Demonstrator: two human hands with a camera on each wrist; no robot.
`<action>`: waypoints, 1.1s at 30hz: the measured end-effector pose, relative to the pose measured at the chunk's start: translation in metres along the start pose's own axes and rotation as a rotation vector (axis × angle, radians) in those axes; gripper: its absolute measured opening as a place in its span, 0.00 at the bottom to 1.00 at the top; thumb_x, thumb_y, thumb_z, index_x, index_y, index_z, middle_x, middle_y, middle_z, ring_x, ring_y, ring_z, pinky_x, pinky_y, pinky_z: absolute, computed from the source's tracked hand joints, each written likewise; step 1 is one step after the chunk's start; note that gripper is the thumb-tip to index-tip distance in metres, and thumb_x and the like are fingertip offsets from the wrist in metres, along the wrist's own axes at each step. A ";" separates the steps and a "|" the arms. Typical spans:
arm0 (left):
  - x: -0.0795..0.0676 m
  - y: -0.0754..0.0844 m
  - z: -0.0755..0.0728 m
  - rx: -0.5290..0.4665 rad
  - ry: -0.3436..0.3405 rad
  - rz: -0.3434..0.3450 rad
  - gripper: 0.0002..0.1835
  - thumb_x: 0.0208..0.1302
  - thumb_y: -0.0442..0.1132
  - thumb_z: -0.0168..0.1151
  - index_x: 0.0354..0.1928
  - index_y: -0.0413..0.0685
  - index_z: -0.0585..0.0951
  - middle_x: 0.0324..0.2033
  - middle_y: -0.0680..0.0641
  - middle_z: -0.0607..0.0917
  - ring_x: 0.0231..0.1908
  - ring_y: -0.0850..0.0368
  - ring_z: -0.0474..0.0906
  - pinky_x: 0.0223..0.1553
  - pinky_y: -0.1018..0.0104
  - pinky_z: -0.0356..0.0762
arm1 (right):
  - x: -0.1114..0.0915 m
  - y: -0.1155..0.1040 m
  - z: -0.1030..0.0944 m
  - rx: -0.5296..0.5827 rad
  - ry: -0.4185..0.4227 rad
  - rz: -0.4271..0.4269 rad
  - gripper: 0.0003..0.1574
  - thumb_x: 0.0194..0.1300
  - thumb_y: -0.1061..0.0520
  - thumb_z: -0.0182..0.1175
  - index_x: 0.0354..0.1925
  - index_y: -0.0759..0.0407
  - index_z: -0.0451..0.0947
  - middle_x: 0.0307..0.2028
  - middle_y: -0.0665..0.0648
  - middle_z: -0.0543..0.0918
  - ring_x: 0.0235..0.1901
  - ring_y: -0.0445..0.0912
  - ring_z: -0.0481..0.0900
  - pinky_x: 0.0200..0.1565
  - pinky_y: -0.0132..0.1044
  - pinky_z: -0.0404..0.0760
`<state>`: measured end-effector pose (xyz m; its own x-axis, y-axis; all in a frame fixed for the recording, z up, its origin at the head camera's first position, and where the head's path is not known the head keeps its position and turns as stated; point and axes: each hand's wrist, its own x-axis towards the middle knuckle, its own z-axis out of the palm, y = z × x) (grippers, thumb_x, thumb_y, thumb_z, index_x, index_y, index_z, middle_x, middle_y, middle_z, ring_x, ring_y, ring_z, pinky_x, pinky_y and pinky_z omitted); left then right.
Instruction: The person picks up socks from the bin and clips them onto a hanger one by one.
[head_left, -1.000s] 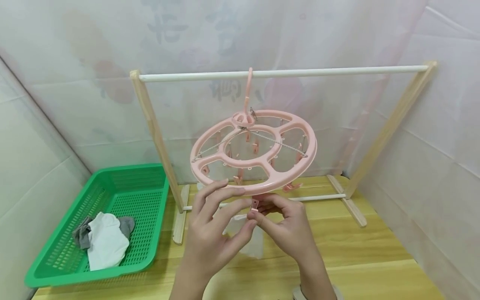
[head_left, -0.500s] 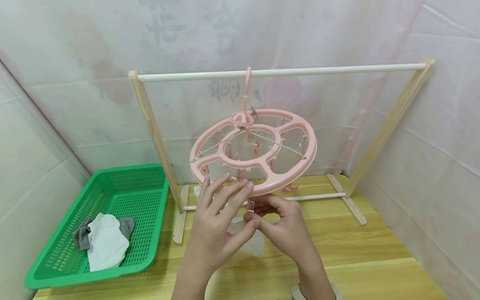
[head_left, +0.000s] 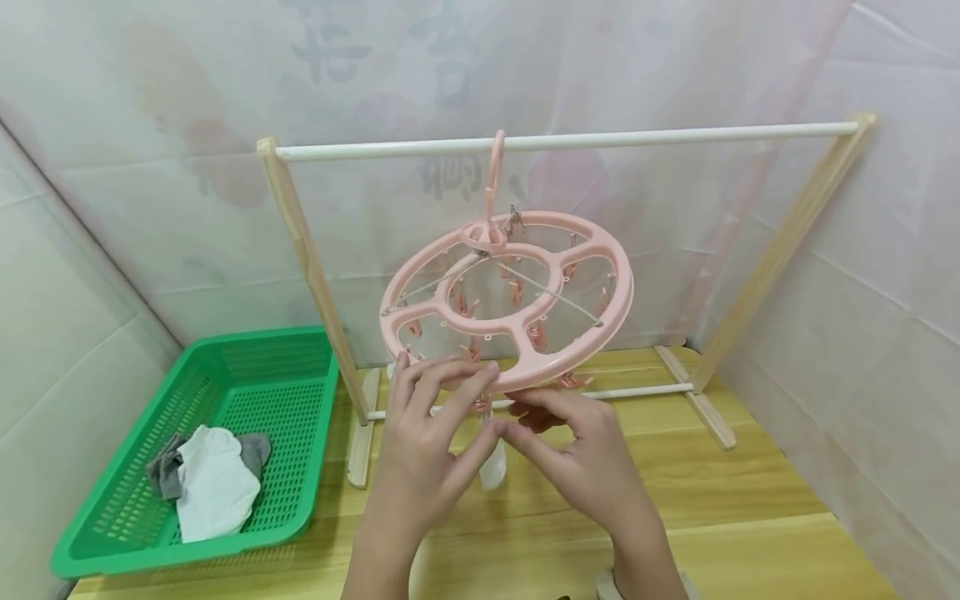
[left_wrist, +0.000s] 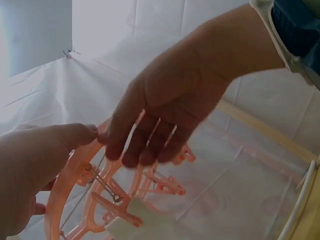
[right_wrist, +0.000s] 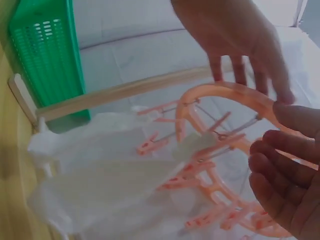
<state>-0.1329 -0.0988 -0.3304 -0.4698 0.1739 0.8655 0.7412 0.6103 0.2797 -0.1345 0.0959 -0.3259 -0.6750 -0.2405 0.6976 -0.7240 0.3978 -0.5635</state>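
Note:
A round pink clip hanger (head_left: 551, 362) hangs by its hook from a white rod. In the head view, the fingers of my left hand (head_left: 427, 442) rest on its front rim, thumb below. My right hand (head_left: 585, 458) is under the rim at the right, its thumb tip meeting the left thumb. The right wrist view shows its fingers (right_wrist: 270, 165) loosely bent, with nothing visible between them. A pink clip (head_left: 482, 404) is just behind the left hand, with a white cloth (head_left: 492, 468) below. White cloth (right_wrist: 115, 185) hangs from the clips in the right wrist view.
The white rod (head_left: 660, 137) spans a wooden-legged stand (head_left: 780, 258). On the left of the wooden table (head_left: 712, 533) is a green basket (head_left: 300, 492) with a white sock (head_left: 217, 483) and grey fabric (head_left: 163, 471). Printed curtain-like sheets (head_left: 360, 75) enclose the back and sides.
The hanger has turned, its front edge passing leftward, and tilts more. The clip that my right thumb and fingers held has slipped leftward out of them, and the white cloth moved with it.

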 end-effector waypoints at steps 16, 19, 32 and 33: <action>0.000 -0.012 -0.002 -0.021 0.045 -0.031 0.16 0.63 0.40 0.72 0.53 0.55 0.86 0.53 0.49 0.85 0.62 0.42 0.73 0.70 0.24 0.56 | 0.051 0.015 -0.043 -0.254 0.401 -0.496 0.31 0.70 0.38 0.64 0.43 0.66 0.88 0.49 0.71 0.86 0.56 0.63 0.80 0.67 0.43 0.72; 0.000 -0.013 -0.003 -0.023 0.041 -0.029 0.16 0.63 0.39 0.72 0.53 0.55 0.86 0.53 0.49 0.85 0.63 0.43 0.73 0.70 0.26 0.57 | 0.050 0.029 -0.050 -0.315 0.293 -0.464 0.36 0.71 0.33 0.60 0.49 0.64 0.87 0.54 0.69 0.85 0.65 0.61 0.76 0.73 0.54 0.66; -0.001 -0.010 -0.009 -0.044 0.090 -0.012 0.14 0.66 0.40 0.69 0.53 0.52 0.86 0.57 0.45 0.84 0.71 0.38 0.68 0.73 0.31 0.58 | 0.035 0.039 -0.032 -0.339 0.389 -0.524 0.34 0.69 0.36 0.64 0.44 0.67 0.88 0.39 0.66 0.88 0.49 0.66 0.82 0.69 0.59 0.71; 0.000 -0.008 -0.010 -0.045 0.098 -0.006 0.13 0.68 0.42 0.68 0.53 0.52 0.86 0.58 0.45 0.84 0.71 0.38 0.68 0.72 0.30 0.58 | 0.034 0.038 -0.030 -0.336 0.396 -0.525 0.34 0.69 0.36 0.64 0.43 0.67 0.88 0.39 0.66 0.88 0.48 0.66 0.82 0.69 0.58 0.71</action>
<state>-0.1340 -0.1114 -0.3287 -0.4266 0.0923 0.8997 0.7602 0.5755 0.3014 -0.1808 0.1295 -0.3100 -0.1036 -0.1617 0.9814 -0.8125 0.5829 0.0103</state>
